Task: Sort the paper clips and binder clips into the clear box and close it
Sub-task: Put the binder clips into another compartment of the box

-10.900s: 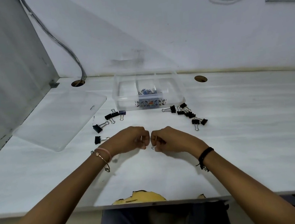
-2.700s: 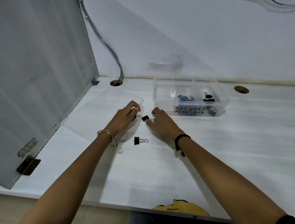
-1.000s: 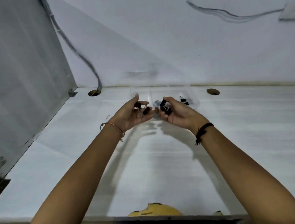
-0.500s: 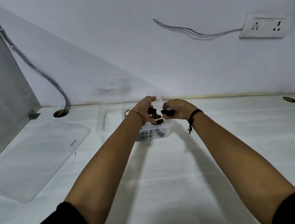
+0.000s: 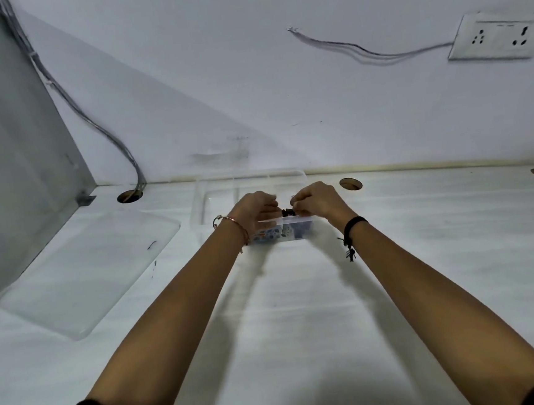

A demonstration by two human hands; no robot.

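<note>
The clear box [image 5: 213, 191] stands open near the back wall, with blue paper clips [image 5: 273, 234] showing through its front wall. My left hand [image 5: 255, 208] and my right hand [image 5: 315, 199] hover side by side over the box's right part, fingers curled downward. Black binder clips [image 5: 287, 212] show between the fingertips of both hands, just above the front rim. Most of what the hands hold is hidden behind the fingers. The box's clear lid [image 5: 87, 269] lies flat on the table to the left.
The white table [image 5: 301, 312] ends at the wall just behind the box. A grey partition [image 5: 3, 160] closes off the left side. Cable holes [image 5: 129, 196] [image 5: 350, 183] sit left and right of the box. A wall socket [image 5: 496, 37] is at upper right.
Both hands have sunk lower over the box with the binder clips. The view has shifted right, so the box sits nearer the middle.
</note>
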